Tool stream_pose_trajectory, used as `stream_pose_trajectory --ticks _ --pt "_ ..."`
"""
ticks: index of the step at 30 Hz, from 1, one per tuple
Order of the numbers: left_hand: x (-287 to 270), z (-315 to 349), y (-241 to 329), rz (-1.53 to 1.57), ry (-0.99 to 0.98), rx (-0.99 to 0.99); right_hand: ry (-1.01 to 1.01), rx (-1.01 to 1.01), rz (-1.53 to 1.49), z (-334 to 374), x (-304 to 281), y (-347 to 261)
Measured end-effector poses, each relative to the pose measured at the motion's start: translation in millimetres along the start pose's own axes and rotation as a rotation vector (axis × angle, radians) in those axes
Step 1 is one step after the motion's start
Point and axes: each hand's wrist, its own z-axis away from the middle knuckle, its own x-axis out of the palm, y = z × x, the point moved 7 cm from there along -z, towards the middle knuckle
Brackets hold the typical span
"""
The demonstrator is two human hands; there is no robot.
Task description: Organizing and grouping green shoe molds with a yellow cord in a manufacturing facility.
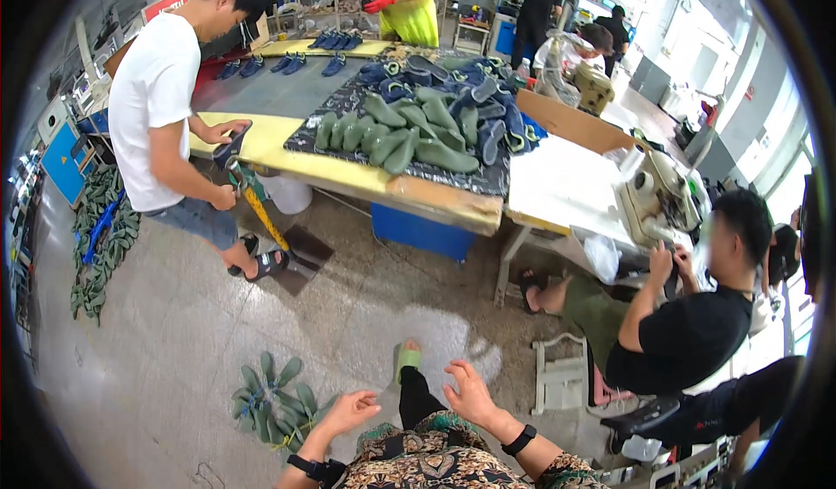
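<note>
Both of my hands hang in front of my patterned top and hold nothing. My left hand [353,411] is open with its fingers loosely bent, to the right of a bundle of green shoe lasts [272,406] on the floor. Higher up, my right hand [470,393] has its fingers apart, touching nothing. Ahead of me, a heap of green shoe lasts [418,130] lies on a worktable with a yellow edge [366,177]. Dark blue shoe uppers [492,106] are piled behind and beside them.
A person in white [152,97] stands left at a yellow post [263,217], holding a dark shoe piece. Right, a person in black [688,341] sits by a sewing machine [657,197], near a white stool [560,371]. More lasts [104,245] lie far left.
</note>
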Motion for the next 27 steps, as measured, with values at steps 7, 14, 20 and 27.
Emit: stream_pose_trajectory --ticks 7,14,20,27 --pt "-95.6 -84.6 17.7 0.048 0.163 -0.108 -0.074 0.179 -0.203 -189.9 7.5 39.7" --pt "-177.0 -158.5 84.2 0.032 0.261 -0.129 -0.263 0.006 -0.185 -356.2 15.0 0.7" --pt "-278.5 -254.5 114.3 -0.202 0.390 0.160 -0.268 -0.041 -0.174 -449.6 27.7 -31.0" --pt "-410.1 -403.6 236.9 -0.585 0.746 0.409 -0.209 0.233 -0.227 -478.2 23.5 -20.9"
